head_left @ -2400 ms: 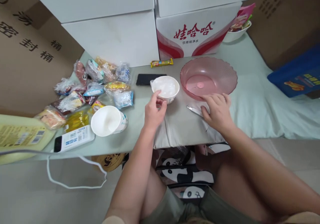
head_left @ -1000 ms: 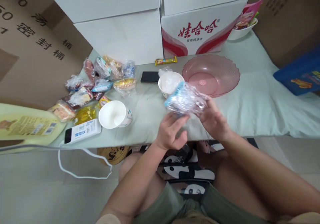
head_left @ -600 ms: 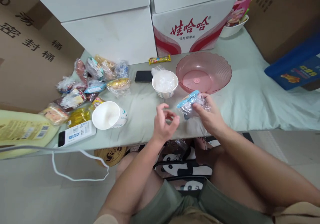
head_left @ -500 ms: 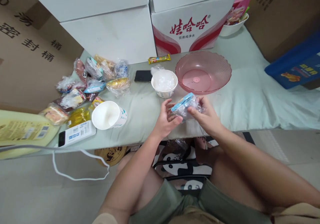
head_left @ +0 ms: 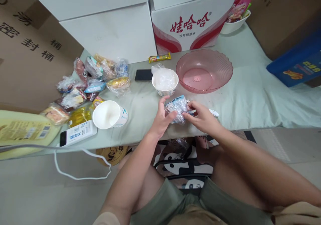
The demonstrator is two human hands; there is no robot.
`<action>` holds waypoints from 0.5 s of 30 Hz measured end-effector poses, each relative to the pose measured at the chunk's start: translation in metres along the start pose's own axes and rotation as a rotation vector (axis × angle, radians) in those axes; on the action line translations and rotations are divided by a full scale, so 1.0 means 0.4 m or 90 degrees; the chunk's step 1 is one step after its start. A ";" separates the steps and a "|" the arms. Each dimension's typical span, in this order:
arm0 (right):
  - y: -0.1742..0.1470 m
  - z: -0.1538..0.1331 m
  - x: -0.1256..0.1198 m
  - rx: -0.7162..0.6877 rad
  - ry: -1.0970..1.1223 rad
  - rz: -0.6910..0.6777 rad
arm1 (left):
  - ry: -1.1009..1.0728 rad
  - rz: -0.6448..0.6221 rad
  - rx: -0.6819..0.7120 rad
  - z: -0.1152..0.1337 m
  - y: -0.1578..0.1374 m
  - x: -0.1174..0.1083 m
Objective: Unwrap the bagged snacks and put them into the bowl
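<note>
Between my hands is a small snack packet [head_left: 178, 106], blue along one side and covered in crinkled clear plastic wrap. My left hand [head_left: 163, 118] grips its left side, thumb on the near face. From the right, my right hand [head_left: 202, 118] pinches the wrap with thumb and fingertips. A white object [head_left: 214, 112] peeks out beyond my right hand on the cloth; its kind is unclear. Just behind the packet stands a paper cup [head_left: 165, 92] with clear plastic in it. The pink ribbed bowl [head_left: 220, 74] lies behind my right hand.
Several wrapped snacks [head_left: 95, 71] are heaped at left, near an empty paper cup [head_left: 112, 116] and a white bottle [head_left: 81, 131]. A phone [head_left: 143, 75] and a yellow snack bar [head_left: 159, 57] lie further back. White boxes [head_left: 185, 24] line the rear. A white cable [head_left: 82, 178] hangs off the front edge.
The packet has shifted left and turned, its wrapped face now more toward me. My right hand has moved left with it, uncovering the white object on the cloth.
</note>
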State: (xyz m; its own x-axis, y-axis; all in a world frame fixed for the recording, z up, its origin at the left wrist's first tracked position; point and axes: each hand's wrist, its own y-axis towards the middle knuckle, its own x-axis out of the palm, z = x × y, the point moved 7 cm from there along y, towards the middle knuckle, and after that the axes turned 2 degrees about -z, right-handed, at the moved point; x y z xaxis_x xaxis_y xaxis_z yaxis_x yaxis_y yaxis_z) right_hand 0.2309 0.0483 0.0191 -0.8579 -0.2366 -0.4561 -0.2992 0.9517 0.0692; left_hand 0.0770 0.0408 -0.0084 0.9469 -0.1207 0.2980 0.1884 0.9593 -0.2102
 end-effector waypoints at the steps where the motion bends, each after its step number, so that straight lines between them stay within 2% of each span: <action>1: 0.000 -0.003 -0.008 -0.030 -0.025 -0.003 | 0.043 -0.015 0.021 0.005 -0.001 -0.002; 3: -0.004 -0.003 -0.033 -0.094 -0.075 0.001 | 0.118 0.004 0.064 0.014 -0.002 -0.022; 5: -0.009 0.020 -0.068 -0.114 -0.158 0.030 | 0.170 0.060 0.090 0.022 -0.001 -0.057; 8: -0.013 0.089 -0.104 -0.041 -0.340 0.041 | 0.232 0.125 0.110 0.026 0.000 -0.104; 10: -0.016 0.120 -0.110 -0.003 -0.434 0.026 | 0.249 0.132 0.118 0.025 0.002 -0.121; 12: -0.019 0.121 -0.114 0.009 -0.464 0.032 | 0.257 0.124 0.125 0.022 0.002 -0.130; 15: -0.024 0.081 -0.108 0.017 -0.368 0.034 | 0.314 0.135 0.140 0.023 -0.005 -0.134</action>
State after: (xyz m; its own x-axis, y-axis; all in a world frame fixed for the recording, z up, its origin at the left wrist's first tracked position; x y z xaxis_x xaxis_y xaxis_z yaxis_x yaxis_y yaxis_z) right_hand 0.2844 0.0560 0.0093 -0.5017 -0.0495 -0.8636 -0.2445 0.9658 0.0867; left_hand 0.0235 0.0478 -0.0152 0.9774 0.0264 -0.2096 -0.0279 0.9996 -0.0041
